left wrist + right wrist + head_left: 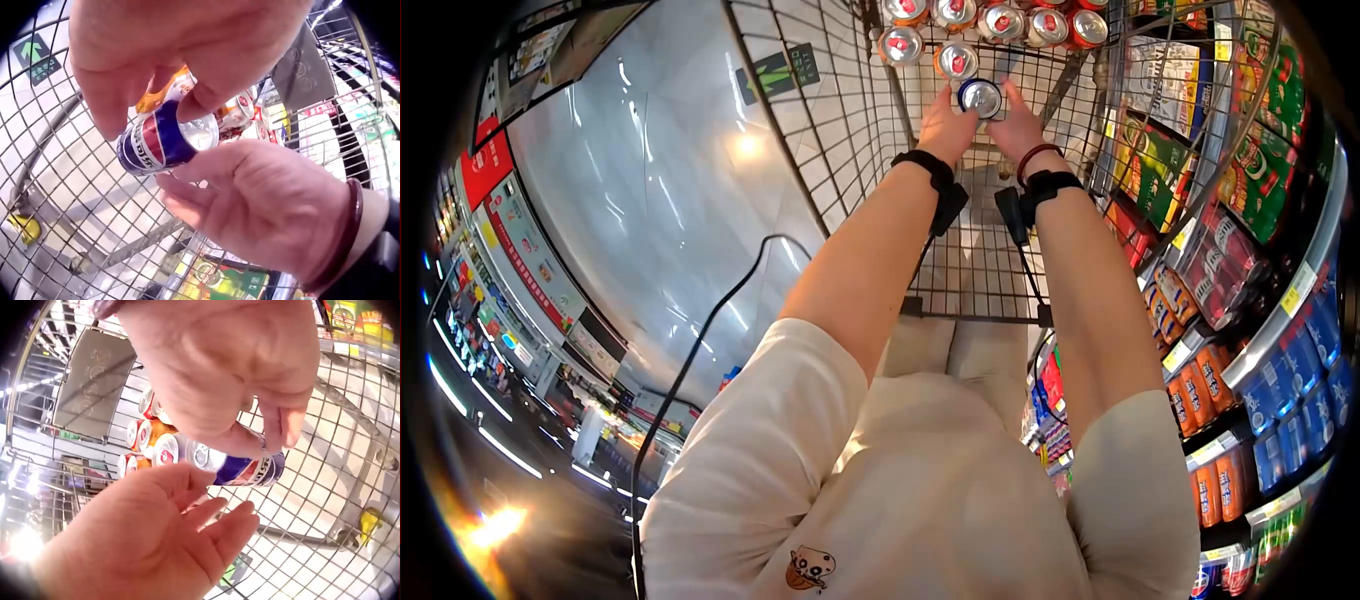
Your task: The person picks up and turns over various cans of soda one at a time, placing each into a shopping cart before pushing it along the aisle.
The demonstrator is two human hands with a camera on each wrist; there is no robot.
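Okay, your Pepsi can (980, 98) is inside the shopping cart (980, 318), between your two hands, silver lid facing up in the head view. Can't tell if its base bears on the wire floor.

Left hand (948, 130): at the can's 8 o'clock. Grip is loose, thumb by the rim, other fingers extended and spread in the right wrist view; not wrapped round the can. Right hand (1018, 135): at its 4 o'clock, thumb and fingers along the can's side. Grip is narrow there; can't tell whether it's pinching or just touching.

Orange-and-red cans (1000, 22) with red pull tabs stand clustered from 11 to 1 o'clock of yours, nearest one just beside it at 11.

Black wrist straps on both arms, dark red bracelet (1038, 158) on your right wrist. Green floor sign (778, 73) outside the cart at 10 o'clock. Store shelf at 3 to 5 o'clock: green cartons (1155, 168), blue packs (1293, 400) lower down.
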